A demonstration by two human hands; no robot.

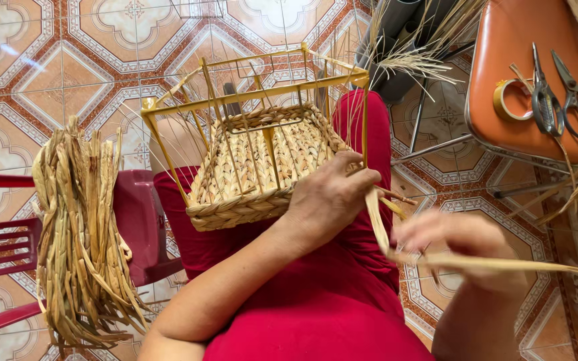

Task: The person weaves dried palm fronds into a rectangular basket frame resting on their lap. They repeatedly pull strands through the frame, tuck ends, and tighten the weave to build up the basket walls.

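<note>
Half-woven straw basket on yellow wire frame is resting under the gripping left hand; the right hand, closed, is pulling a flat dried straw strand rightwards.

Rough woven-straw basket, glossy yellow metal frame

No packages, labels, signs or screens anywhere in frame.
</note>
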